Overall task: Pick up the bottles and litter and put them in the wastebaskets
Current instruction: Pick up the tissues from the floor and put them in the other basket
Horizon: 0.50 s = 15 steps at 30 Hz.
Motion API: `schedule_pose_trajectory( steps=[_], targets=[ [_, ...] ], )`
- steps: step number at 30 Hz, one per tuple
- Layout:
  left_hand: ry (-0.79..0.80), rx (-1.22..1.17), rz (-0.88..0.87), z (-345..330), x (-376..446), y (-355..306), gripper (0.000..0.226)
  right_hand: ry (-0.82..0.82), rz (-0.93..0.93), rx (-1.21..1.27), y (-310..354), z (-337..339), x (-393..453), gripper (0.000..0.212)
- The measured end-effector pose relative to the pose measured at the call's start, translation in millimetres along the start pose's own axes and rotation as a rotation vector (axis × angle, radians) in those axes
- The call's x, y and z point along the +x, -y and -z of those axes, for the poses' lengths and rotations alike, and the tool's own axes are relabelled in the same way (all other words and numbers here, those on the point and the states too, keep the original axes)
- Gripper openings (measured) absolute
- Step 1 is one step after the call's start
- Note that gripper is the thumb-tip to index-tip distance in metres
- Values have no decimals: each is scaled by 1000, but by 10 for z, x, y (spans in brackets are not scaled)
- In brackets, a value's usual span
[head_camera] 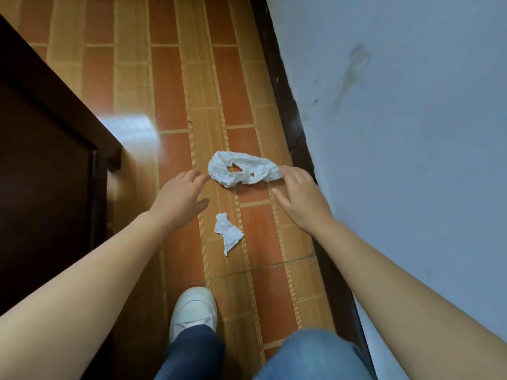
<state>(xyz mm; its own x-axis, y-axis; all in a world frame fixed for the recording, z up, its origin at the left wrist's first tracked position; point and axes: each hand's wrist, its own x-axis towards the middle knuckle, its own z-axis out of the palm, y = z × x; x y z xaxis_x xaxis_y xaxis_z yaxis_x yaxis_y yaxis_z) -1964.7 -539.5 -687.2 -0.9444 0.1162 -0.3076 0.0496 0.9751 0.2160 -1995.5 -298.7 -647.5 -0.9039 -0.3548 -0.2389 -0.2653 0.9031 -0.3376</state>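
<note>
On tiled floor, two crumpled tissues, both hands spread beside larger one

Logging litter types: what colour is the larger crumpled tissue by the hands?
White, clearest in the head view: larger crumpled tissue.

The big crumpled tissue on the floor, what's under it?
Under the big tissue lies tiled floor, visible through its holes. Whatever else it covers is hidden. The right hand touches its right end.

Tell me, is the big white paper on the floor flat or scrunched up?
Scrunched up: the large white crumpled paper tissue is wrinkled all over, twisted into a ring with holes.
</note>
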Motion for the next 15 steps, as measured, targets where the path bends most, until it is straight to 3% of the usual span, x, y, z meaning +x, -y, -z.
schedule_pose_trajectory(
  steps=[5,15],
  targets=[
    [55,16,-11,-448,51,-2,57,29,6,12,-182,-430,-30,51],
    [215,32,-22,-1016,227,-129,52,33,3,-2,-418,-535,22,51]
  ],
)
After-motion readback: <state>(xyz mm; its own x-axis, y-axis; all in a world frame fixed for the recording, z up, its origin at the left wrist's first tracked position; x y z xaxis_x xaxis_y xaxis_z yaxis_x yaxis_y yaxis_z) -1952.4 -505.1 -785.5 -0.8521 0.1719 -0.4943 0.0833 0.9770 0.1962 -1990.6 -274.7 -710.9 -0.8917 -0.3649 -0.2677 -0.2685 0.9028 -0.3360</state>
